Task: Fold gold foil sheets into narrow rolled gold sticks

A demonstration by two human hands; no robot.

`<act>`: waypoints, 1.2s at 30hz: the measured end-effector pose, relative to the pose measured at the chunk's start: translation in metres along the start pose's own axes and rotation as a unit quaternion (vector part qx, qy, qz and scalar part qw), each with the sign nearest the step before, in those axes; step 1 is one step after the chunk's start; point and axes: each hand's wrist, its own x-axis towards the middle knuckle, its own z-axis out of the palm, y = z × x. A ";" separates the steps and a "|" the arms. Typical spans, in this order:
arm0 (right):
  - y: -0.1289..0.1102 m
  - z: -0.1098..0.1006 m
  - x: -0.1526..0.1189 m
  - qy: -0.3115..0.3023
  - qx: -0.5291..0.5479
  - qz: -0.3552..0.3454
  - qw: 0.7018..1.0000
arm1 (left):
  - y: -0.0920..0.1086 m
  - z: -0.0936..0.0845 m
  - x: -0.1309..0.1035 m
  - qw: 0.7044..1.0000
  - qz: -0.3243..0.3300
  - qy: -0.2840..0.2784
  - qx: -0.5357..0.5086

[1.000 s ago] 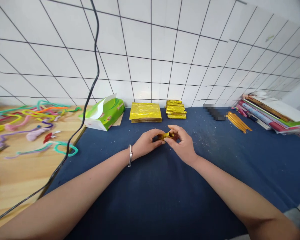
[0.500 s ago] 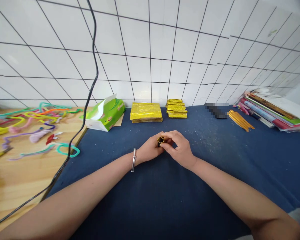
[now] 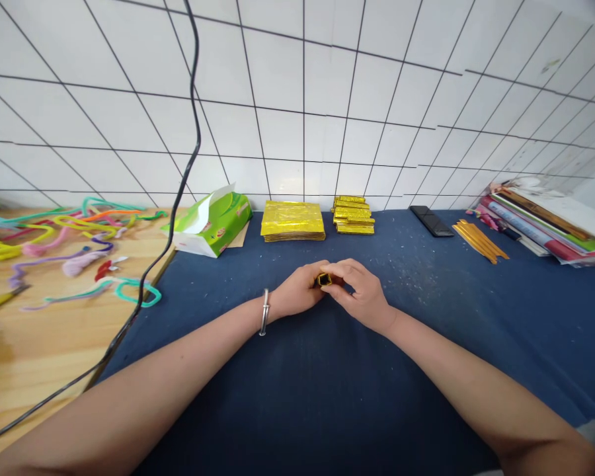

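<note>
A small gold paper tube (image 3: 324, 279) points its open, square end toward me, with most of its length hidden by fingers. Around its left side wraps my left hand (image 3: 297, 291), a silver bangle on the wrist. My right hand (image 3: 359, 294) pinches the tube's rim between thumb and fingertips. Beyond the hands lies a flat stack of gold foil paper (image 3: 293, 220). To the right of that stack sits a pile of narrow folded gold pieces (image 3: 353, 215).
A green tissue pack (image 3: 215, 221) is at the back left. Coloured fuzzy stems (image 3: 94, 228) lie on the wooden surface, crossed by a black cable (image 3: 178, 198). At the right are a black phone (image 3: 431, 221), gold-orange strips (image 3: 480, 241) and stacked books (image 3: 550, 225).
The tube's open end has turned slightly, from a slanted diamond shape to a squarer one. Both hands keep their grip. The whole view has shifted a little.
</note>
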 end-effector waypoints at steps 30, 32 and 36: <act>0.001 0.000 -0.003 0.035 -0.030 -0.028 0.999 | -0.004 -0.003 0.000 0.998 -0.040 0.014 -0.040; 0.003 -0.001 -0.003 0.033 -0.058 -0.046 0.997 | -0.004 -0.004 0.000 0.998 -0.052 0.021 -0.024; 0.005 -0.004 -0.003 0.029 -0.118 -0.090 0.988 | -0.002 -0.004 0.001 0.998 -0.050 0.023 0.010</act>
